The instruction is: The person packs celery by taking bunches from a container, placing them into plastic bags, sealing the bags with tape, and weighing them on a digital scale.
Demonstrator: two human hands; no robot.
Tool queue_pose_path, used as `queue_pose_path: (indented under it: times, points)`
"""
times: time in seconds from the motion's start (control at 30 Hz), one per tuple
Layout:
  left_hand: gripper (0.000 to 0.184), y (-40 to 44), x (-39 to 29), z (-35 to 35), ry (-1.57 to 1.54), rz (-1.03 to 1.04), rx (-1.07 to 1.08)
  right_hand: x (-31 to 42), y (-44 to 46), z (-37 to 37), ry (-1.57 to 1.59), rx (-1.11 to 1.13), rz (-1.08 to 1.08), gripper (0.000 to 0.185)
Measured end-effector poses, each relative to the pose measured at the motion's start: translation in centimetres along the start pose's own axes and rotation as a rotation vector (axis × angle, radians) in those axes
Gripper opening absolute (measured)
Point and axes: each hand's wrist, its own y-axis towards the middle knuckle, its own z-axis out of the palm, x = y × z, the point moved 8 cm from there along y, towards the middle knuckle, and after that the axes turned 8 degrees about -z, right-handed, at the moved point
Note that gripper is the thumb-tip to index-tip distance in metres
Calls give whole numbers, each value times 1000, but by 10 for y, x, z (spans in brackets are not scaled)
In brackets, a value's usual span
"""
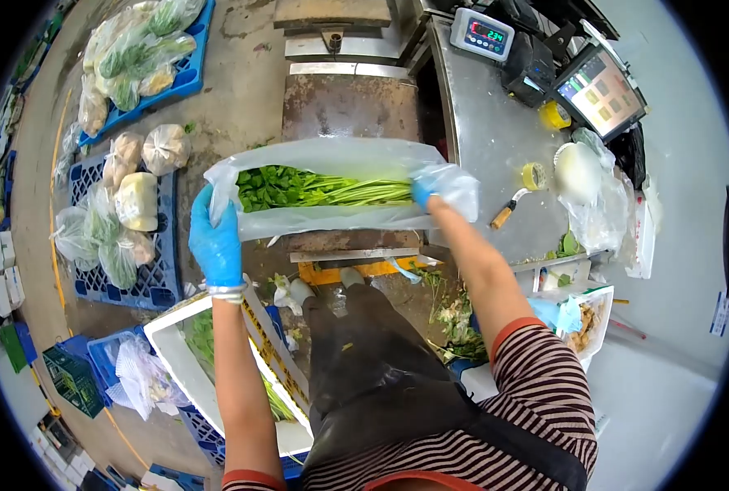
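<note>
In front of me a long clear plastic bag (323, 152) is stretched level between my hands. Its upper side gapes, showing a bunch of leafy celery-like greens (299, 188), leaves to the left and pale stems to the right. My left hand (217, 239), in a blue glove, grips the bag's left end with the fingers partly behind the plastic. At the right end my right hand (424, 192), also gloved and slightly blurred, is closed on the bag beside the stem ends. The bag hangs over a brown weighing platform (348, 106).
On the steel table (495, 147) to the right are a digital scale display (483, 34), a touchscreen (600, 90), tape (534, 176) and a wooden-handled knife (505, 213). A foam box (172, 327) of greens stands lower left. Bagged vegetables sit on blue pallets (164, 282).
</note>
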Motion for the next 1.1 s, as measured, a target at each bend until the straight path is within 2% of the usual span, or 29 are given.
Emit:
queue_pose_path:
  times: [0.07, 0.13, 0.27, 0.33, 0.37, 0.4, 0.53, 0.63, 0.73, 0.77, 0.87, 0.9, 0.97, 1.07, 1.1]
  points:
    - [41, -16, -3, -2, -14, -22, 14, 28, -7, -28, -447, 183, -109, 40]
    - [41, -27, 3, -5, 45, -72, -13, 65, -13, -24, -681, 278, -237, 49]
    - [41, -36, 6, -4, 34, -73, -14, 104, -14, 12, -967, 406, -321, 75]
    - [42, -37, 0, -4, 67, -71, -22, 59, 10, 19, -796, 289, -356, 82]
    - [42, -38, 2, -4, 59, -66, -24, 33, 22, 25, -764, 325, -269, 82]
    - [42, -39, 3, -4, 50, -62, -22, 37, 19, 31, -859, 418, -232, 76]
    - [44, -44, 10, 2, 57, -115, -11, 82, 1, 35, -1111, 884, -69, 56]
    - [45, -52, 8, 5, 73, -110, -27, 89, 8, 27, -1034, 485, -361, 37]
    - [44, -57, 11, 5, 81, -121, -44, 51, 13, 41, -1232, 372, -228, 26]
    - [43, -58, 11, 4, 82, -115, -50, 50, 8, 42, -1156, 306, -301, 18]
    - [41, -63, 9, -6, 96, -98, -71, 48, -9, 42, -723, 200, -278, 22]
    - [40, -63, 9, -9, 96, -90, -71, 69, -14, 40, -808, 353, -258, 27]
    - [38, -60, 7, -11, 105, -45, -85, 111, -17, 34, -1124, 290, -470, 30]
    - [38, -60, 5, -9, 54, -86, -70, 155, -25, 26, -1147, 219, -589, 24]
    - [37, -61, 3, -9, 31, -62, -70, 179, -26, 20, -1146, 363, -491, 21]
